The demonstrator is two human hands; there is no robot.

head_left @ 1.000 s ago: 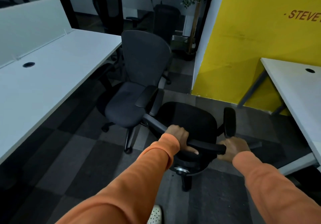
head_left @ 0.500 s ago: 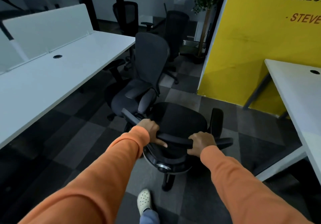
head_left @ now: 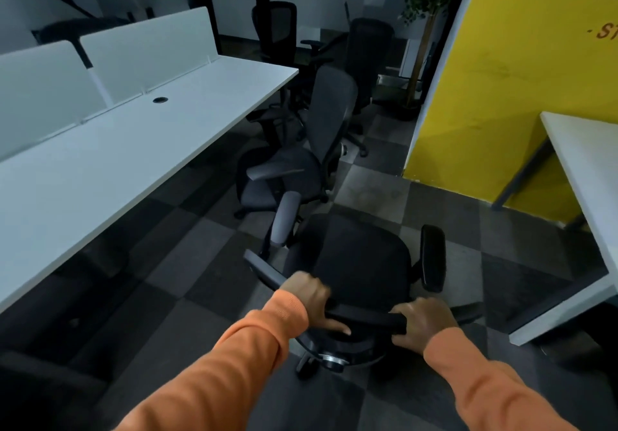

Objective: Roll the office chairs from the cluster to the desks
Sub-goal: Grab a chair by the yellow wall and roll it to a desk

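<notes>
A black office chair point(head_left: 354, 256) stands on the carpet right in front of me, seen from behind and above. My left hand point(head_left: 309, 297) grips the top edge of its backrest on the left. My right hand point(head_left: 423, 322) grips the same edge on the right. A second dark chair point(head_left: 314, 149) stands just beyond it, beside the long white desk point(head_left: 117, 163) on the left. Two more black chairs point(head_left: 277, 29) wait further back near the glass wall.
A yellow wall point(head_left: 501, 96) closes the right side, with another white desk point(head_left: 588, 163) at its foot. A potted tree point(head_left: 424, 12) stands at the wall's corner. White divider panels point(head_left: 147, 52) run along the left desk. Checkered carpet lies between the desks.
The view has swung left and pulled back, so more of the left desk shows. The chair in my hands has rolled away from the second chair. Both hands keep their grip.
</notes>
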